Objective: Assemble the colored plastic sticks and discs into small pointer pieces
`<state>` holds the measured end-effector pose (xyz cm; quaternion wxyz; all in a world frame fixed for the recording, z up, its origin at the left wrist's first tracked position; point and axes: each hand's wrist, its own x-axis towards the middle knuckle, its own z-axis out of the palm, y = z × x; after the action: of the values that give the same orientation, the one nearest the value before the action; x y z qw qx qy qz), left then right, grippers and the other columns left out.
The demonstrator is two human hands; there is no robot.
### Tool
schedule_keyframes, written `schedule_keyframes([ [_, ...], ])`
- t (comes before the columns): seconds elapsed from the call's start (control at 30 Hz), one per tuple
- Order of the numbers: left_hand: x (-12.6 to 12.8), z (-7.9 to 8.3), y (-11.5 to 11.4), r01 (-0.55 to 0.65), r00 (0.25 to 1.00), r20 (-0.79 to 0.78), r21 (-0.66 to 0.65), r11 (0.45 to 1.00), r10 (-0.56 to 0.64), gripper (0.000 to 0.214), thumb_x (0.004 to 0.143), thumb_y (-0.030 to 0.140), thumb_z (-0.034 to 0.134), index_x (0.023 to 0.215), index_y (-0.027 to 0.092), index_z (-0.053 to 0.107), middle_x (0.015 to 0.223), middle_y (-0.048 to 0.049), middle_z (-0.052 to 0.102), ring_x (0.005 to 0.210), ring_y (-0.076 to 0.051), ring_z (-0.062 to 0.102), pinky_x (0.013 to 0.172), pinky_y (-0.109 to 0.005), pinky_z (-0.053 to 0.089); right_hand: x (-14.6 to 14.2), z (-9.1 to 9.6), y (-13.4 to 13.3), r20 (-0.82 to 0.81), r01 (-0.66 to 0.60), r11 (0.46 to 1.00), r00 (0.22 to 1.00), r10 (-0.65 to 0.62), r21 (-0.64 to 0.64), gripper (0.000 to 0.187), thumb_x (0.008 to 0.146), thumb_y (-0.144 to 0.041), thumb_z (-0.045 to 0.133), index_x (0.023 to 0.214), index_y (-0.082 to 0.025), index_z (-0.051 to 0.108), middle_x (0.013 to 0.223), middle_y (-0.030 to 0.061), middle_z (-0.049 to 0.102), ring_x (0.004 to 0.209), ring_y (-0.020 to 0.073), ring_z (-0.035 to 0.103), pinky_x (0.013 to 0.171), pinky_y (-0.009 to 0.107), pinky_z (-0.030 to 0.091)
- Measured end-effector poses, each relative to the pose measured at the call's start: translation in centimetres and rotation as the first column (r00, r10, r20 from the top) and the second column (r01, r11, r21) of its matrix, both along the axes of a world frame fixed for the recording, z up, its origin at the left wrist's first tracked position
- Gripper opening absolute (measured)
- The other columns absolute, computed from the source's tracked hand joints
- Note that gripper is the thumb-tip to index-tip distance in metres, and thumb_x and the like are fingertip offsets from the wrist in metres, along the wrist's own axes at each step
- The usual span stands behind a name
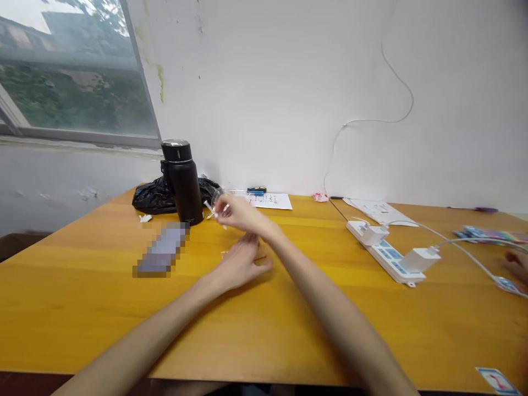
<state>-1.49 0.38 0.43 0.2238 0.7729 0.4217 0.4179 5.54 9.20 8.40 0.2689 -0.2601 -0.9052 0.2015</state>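
My right hand is raised just above the tabletop, its fingers pinched on a short, thin white stick; motion blurs its exact kind. Below and nearer to me, my left hand lies low over the table with its thumb spread to the right. Under and beside it shows what looks like a clear plastic bag with a thin red line. The left fingertips are partly hidden behind the right hand. Something round and clear stands just beyond my right hand, partly covered by it.
A black bottle stands before a black plastic bag. A pixelated phone-like object lies left. Paper and a screwdriver are at the back. A power strip with cables lies right, near another person's hand.
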Motion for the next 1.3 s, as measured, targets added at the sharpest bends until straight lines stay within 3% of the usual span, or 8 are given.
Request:
schedule_keyframes([
  [0.1, 0.2, 0.2, -0.1, -0.013, 0.996, -0.087, -0.008, 1.000, 0.012, 0.050, 0.086, 0.036, 0.064, 0.131, 0.024, 0.047, 0.116, -0.0106, 0.059, 0.108, -0.030, 0.059, 0.095, -0.048, 0.048, 5.7, 3.6, -1.2, -0.139, 0.048, 0.997, 0.989, -0.056, -0.055, 0.010, 0.085, -0.023, 0.064, 0.092, -0.017, 0.059, 0.092, 0.0035, 0.070, 0.083, 0.0149, 0.065, 0.074, 0.026, 0.051],
  [0.2, 0.6, 0.3, -0.1, -0.029, 1.000, -0.012, -0.020, 0.999, 0.028, 0.056, 0.087, 0.037, 0.064, 0.136, 0.025, 0.040, 0.119, -0.0093, 0.056, 0.109, -0.026, 0.057, 0.095, -0.043, 0.047, 10.9, 6.2, -2.3, -0.170, 0.133, 0.991, 0.976, -0.137, -0.033, 0.014, 0.085, -0.029, 0.066, 0.090, -0.017, 0.061, 0.095, 0.0055, 0.070, 0.089, 0.0170, 0.065, 0.084, 0.031, 0.052],
  [0.37, 1.0, 0.7, -0.3, -0.072, 0.992, 0.102, -0.032, 0.997, 0.075, 0.053, 0.089, 0.032, 0.062, 0.135, 0.026, 0.037, 0.118, -0.0064, 0.054, 0.108, -0.021, 0.054, 0.101, -0.039, 0.041, 15.1, 7.4, -3.3, -0.154, 0.155, 0.983, 0.974, -0.168, -0.095, 0.050, 0.083, -0.032, 0.070, 0.128, -0.023, 0.050, 0.098, 0.0033, 0.070, 0.088, 0.0175, 0.066, 0.082, 0.033, 0.055],
  [0.43, 1.1, 0.9, -0.4, -0.085, 0.987, 0.133, -0.023, 0.996, 0.088, 0.053, 0.089, 0.030, 0.062, 0.135, 0.027, 0.036, 0.118, -0.0058, 0.054, 0.108, -0.020, 0.053, 0.102, -0.038, 0.039, 15.4, 7.4, -3.3, -0.093, 0.106, 0.988, 0.989, -0.116, -0.109, 0.054, 0.083, -0.030, 0.070, 0.133, -0.025, 0.049, 0.098, 0.0026, 0.070, 0.087, 0.0170, 0.066, 0.082, 0.033, 0.055],
  [0.6, 1.4, 0.8, -0.5, -0.095, 0.981, 0.169, -0.029, 0.995, 0.098, 0.050, 0.090, 0.031, 0.061, 0.134, 0.028, 0.036, 0.119, -0.0056, 0.053, 0.108, -0.020, 0.052, 0.101, -0.038, 0.039, 14.2, 6.9, -3.0, 0.012, -0.002, 0.991, 1.000, 0.003, -0.131, 0.041, 0.086, -0.026, 0.067, 0.126, -0.022, 0.055, 0.097, 0.0030, 0.071, 0.090, 0.0164, 0.067, 0.082, 0.030, 0.054],
  [0.9, 0.9, 1.0, 0.0, -0.159, 0.954, 0.245, -0.070, 0.985, 0.171, 0.051, 0.090, 0.034, 0.061, 0.134, 0.030, 0.036, 0.123, -0.0057, 0.053, 0.108, -0.020, 0.055, 0.101, -0.039, 0.041, 10.8, 5.1, -2.8, 0.035, 0.001, 0.995, 0.999, 0.003, -0.104, 0.037, 0.086, -0.023, 0.070, 0.116, -0.022, 0.048, 0.094, 0.0021, 0.072, 0.079, 0.0147, 0.066, 0.067, 0.025, 0.050],
  [1.1, 0.5, 1.0, 0.2, -0.185, 0.949, 0.247, -0.065, 0.981, 0.195, 0.052, 0.089, 0.036, 0.062, 0.134, 0.029, 0.036, 0.126, -0.0066, 0.054, 0.112, -0.023, 0.055, 0.101, -0.042, 0.041, 9.2, 3.7, -2.7, 0.101, -0.026, 0.998, 0.994, 0.031, -0.052, 0.007, 0.088, -0.015, 0.063, 0.091, -0.018, 0.058, 0.089, 0.0027, 0.071, 0.078, 0.0142, 0.064, 0.067, 0.024, 0.046],
  [1.3, 0.6, 1.3, 0.2, -0.164, 0.955, 0.248, -0.023, 0.986, 0.165, 0.050, 0.089, 0.032, 0.063, 0.133, 0.028, 0.038, 0.135, -0.0071, 0.051, 0.126, -0.025, 0.049, 0.108, -0.042, 0.037, 9.4, 4.0, -2.8, 0.202, -0.080, 0.988, 0.974, 0.106, -0.131, 0.008, 0.089, -0.015, 0.062, 0.092, -0.016, 0.069, 0.093, 0.0039, 0.074, 0.080, 0.0146, 0.065, 0.070, 0.024, 0.046],
])
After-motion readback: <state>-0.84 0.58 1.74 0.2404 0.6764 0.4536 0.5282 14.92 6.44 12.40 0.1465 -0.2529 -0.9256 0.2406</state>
